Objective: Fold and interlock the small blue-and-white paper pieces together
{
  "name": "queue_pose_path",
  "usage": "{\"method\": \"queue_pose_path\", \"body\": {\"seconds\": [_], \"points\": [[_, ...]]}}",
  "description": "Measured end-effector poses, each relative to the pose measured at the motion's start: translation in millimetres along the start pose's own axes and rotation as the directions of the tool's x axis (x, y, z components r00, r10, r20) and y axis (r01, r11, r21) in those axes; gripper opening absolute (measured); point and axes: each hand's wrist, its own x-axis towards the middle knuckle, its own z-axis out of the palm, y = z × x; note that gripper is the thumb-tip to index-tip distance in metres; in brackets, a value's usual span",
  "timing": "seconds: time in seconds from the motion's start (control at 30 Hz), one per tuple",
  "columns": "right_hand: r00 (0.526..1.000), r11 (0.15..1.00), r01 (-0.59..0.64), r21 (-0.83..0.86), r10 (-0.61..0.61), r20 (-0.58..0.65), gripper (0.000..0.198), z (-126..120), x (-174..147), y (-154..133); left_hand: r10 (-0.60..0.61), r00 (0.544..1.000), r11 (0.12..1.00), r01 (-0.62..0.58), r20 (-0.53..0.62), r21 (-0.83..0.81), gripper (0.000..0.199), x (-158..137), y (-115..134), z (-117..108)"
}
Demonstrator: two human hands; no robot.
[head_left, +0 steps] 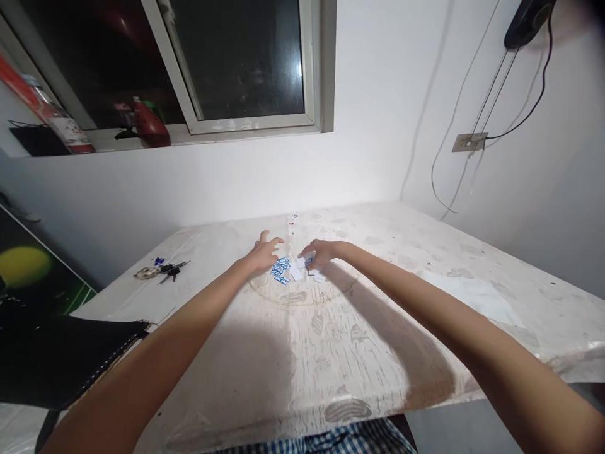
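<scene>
Bottom edge: blue-and-white checked cloth point(331, 441) shows just below the table's near side.
Table: a pale cover with grey leaf-like shapes point(265, 391), lit from above, the arms casting shadows on it.
Near left: a black flat item point(51, 359) with a dotted edge, beside the left forearm.
Right of the right forearm: a pale sheet point(477, 299) lies flat on the cover.
Blue-and-white pieces: a small loose cluster point(280, 271) lies mid-table between the hands, close to the left one.
White pieces: a few plain ones point(296, 271) lie just right of that cluster, by the right hand's fingertips.
Left hand point(265, 252): fingers spread and loosely bent, nothing visible in its grasp, thumb side beside the blue-and-white cluster.
Right hand point(324, 253): fingers curled downward over a small patterned piece point(309, 258); whether it is gripped, I cannot tell.
Left of the left hand: a bunch of keys point(172, 270), well apart.
Far table: tiny scraps point(293, 216) near the wall.
Back: a white wall point(378, 126), a dark sliding window point(243, 57), and a red bottle point(150, 126) on its sill.
</scene>
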Motion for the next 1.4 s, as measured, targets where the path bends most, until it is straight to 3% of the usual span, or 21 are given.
{"method": "queue_pose_path", "body": {"seconds": [0.1,0.17,0.27,0.4,0.5,0.57,0.6,0.67,0.77,0.87,0.93,1.07,1.2,1.3,1.4], "points": [[0.994,0.998,-0.013,-0.067,0.021,0.109,0.069,8.2,0.9,-4.6,0.013,0.964,0.991,-0.048,0.266,0.127,0.064,-3.3,1.1,1.6],[0.988,0.997,-0.025,-0.08,0.037,0.151,0.061,12.7,1.0,-7.9,0.003,0.905,0.984,-0.08,0.426,0.162,0.064,-5.3,4.1,2.9],[0.989,0.999,-0.019,-0.034,0.024,0.144,0.035,19.6,0.4,-12.6,0.044,0.871,0.988,-0.109,0.489,0.105,0.047,-8.8,7.2,9.4],[0.996,1.0,-0.029,-0.012,0.03,0.079,0.028,24.1,-4.0,-18.1,0.055,0.866,0.99,0.016,0.497,-0.138,0.027,-14.1,11.8,24.0],[1.0,0.998,-0.017,0.058,0.016,0.021,0.031,17.7,-7.1,-17.2,0.119,0.89,0.92,0.067,0.44,-0.385,0.023,-12.2,19.9,27.4],[0.997,0.993,0.027,0.115,-0.018,-0.077,0.035,10.2,-8.0,-12.2,0.136,0.943,0.85,0.046,0.304,-0.525,0.023,-8.3,22.7,22.6],[0.99,0.99,0.054,0.132,-0.035,-0.14,0.035,6.6,-8.3,-8.6,0.118,0.974,0.837,0.008,0.194,-0.547,0.024,-6.6,21.9,18.7],[0.965,0.988,0.087,0.124,-0.052,-0.258,0.035,1.8,-10.0,-1.3,0.091,0.995,0.916,-0.064,0.05,-0.396,0.029,-5.4,15.0,10.3],[0.96,0.997,0.05,0.056,-0.032,-0.278,0.041,5.2,-15.2,4.4,0.008,0.988,0.997,0.003,0.156,-0.073,0.051,-9.4,-0.9,5.1],[0.994,0.999,0.032,0.024,-0.029,-0.101,0.063,22.0,-19.1,-0.5,0.024,0.972,0.994,0.002,0.234,-0.107,0.049,-14.4,-7.8,14.0],[0.997,0.999,0.043,-0.004,-0.043,-0.06,0.062,36.8,-18.5,-6.6,0.085,0.964,0.981,-0.037,0.252,-0.189,0.04,-16.0,-4.8,24.6],[0.957,0.991,0.136,-0.014,-0.135,-0.257,0.036,62.1,-12.7,-10.6,0.147,0.976,0.968,-0.108,0.161,-0.228,0.028,-18.2,7.7,42.7],[0.862,0.983,0.182,0.008,-0.156,-0.482,0.026,73.6,-8.5,-0.3,0.06,0.998,0.871,-0.068,-0.033,-0.486,0.028,-20.9,14.2,51.2],[0.823,0.954,0.233,0.191,-0.089,-0.561,0.032,72.6,-6.2,6.5,-0.029,0.984,0.747,-0.096,-0.177,-0.658,0.025,-21.7,13.5,53.2],[0.816,0.764,0.291,0.577,0.117,-0.566,0.032,63.4,-7.1,7.5,-0.025,0.958,0.689,-0.19,-0.286,-0.699,0.031,-22.2,11.3,51.3]]}}
